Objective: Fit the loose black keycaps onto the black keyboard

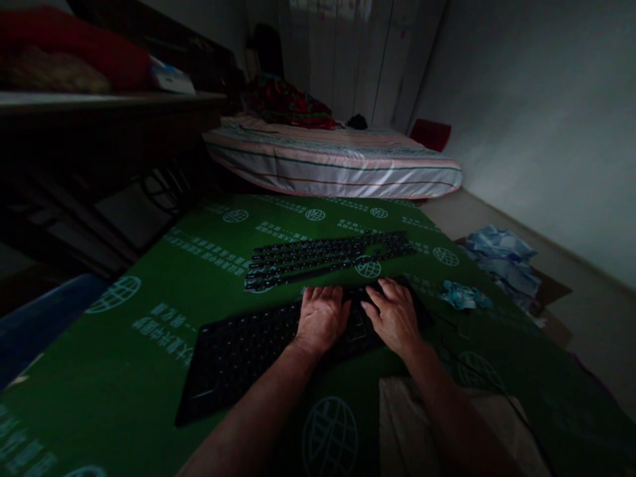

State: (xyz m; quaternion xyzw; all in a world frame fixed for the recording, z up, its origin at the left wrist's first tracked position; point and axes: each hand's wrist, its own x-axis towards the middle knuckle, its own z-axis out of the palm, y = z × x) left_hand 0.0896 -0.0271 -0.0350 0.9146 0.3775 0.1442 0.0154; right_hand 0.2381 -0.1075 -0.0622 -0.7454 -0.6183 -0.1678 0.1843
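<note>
A long black keyboard (233, 361) lies slanted on the green sheet, its keys dim in the low light. My left hand (322, 319) rests over its right half, fingers bent together at the far edge, gripping the keyboard. Near the keyboard's right end is my right hand (397, 315); its thumb and fingers are spread and touch the board, and I see nothing held in them. Beyond the keyboard, rows of loose black keycaps (308, 253) lie on the sheet. Both palms hide part of the keys.
A green printed sheet (109, 371) covers the surface. To the right are a crumpled light-blue cloth or wrapper (464, 295), a thin dark cable (489, 381) and a brownish cloth (402, 424). A bed (338, 159) stands behind; a dark table (99, 103) is at left.
</note>
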